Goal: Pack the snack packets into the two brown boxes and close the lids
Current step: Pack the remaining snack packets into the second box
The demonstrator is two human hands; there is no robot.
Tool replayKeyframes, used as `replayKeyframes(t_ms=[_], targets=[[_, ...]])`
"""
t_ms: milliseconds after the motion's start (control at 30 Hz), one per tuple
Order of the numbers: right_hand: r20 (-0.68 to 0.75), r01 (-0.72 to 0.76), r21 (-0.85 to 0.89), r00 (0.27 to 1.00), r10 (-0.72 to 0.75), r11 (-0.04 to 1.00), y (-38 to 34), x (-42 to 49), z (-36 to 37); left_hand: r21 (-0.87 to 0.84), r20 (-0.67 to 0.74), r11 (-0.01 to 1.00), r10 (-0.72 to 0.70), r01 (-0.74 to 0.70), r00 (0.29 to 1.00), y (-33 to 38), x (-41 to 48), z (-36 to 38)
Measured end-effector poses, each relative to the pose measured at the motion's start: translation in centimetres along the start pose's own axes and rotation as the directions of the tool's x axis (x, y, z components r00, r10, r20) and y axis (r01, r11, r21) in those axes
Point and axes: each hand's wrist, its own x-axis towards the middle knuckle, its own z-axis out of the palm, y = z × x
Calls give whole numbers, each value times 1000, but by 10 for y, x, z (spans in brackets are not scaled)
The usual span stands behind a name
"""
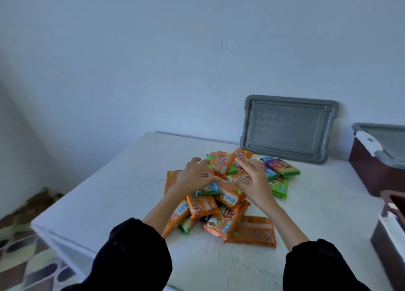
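Note:
A heap of snack packets (228, 203), mostly orange with a few green ones, lies in the middle of the white table (109, 192). My left hand (197, 174) lies on the heap's far left side, fingers spread over the packets. My right hand (252, 176) lies on the far right side with its fingers stretched over an orange packet. One brown box (372, 172) with a grey lid (385, 137) on top stands at the right. A second brown box (390, 236) stands open at the right edge, partly cut off. A loose grey lid (289, 128) leans against the wall.
The table's left and front edges drop to a patterned floor (26, 246). A plain wall stands right behind the table. Black sleeves cover both my forearms at the bottom of the view.

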Motion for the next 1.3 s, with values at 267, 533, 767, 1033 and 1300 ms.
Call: replayKeyframes(t_ms=[267, 533, 767, 1033, 1300], targets=[[191, 94, 53, 976, -103, 994, 0, -34, -3, 65, -49, 989, -129, 132, 990, 23, -48, 14], [228, 67, 27, 971, -72, 997, -4, -44, -5, 55, -105, 995, -73, 79, 992, 19, -67, 11], [325, 21, -51, 946, -4, 998, -1, -44, -23, -19, -40, 1000, -23, 22, 999, -12, -83, -18], [493, 61, -303, 864, 101, 951, -20, -21, -33, 38, -212, 960, -263, 277, 941, 31, -53, -19], [432, 79, -396, 895, 110, 915, -32, -19, -19, 229, -100, 900, -358, 372, 928, 36, -34, -4]])
